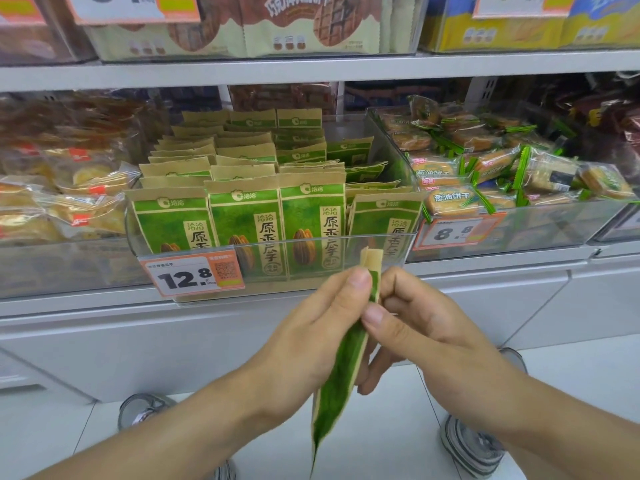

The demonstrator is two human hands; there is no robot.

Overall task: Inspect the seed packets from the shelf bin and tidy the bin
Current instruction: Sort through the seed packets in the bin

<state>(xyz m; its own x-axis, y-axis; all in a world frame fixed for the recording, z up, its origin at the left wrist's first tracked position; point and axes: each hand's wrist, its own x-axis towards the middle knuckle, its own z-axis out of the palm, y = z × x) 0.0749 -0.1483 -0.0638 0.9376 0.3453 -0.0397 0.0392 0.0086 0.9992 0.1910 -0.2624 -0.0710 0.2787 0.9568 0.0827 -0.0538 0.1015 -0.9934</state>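
Held packet: one green-and-kraft seed packet (341, 368) is held edge-on at lower centre of the frame, its top seal pointing up toward the bin and its bottom corner hanging down.
Left hand (322, 327): fingers are curled against the packet's left face, the thumb pressed near the top seal; the packet is gripped.
Right hand (412, 323): thumb and fingers are pinched on the packet's right face, just opposite the left thumb.
Shelf bin (381, 237): a clear plastic bin is seen at centre frame, with a 12.8 price tag (194, 275) clipped at its lower left front.
Packets in bin (242, 188): rows are stood upright in the left and middle columns; at the right the packets are leaned and slumped, and a gap is left at the rear right corner.
Neighbouring bin: wrapped scallion biscuits (491, 174) are heaped at the right of the frame.
Step in hand: inspection of one packet is judged to be under way, with tidying not yet done.
Next move: the packet would need turning face-on for checking, then returning upright into the loose right column, where the leaning packets call for straightening.
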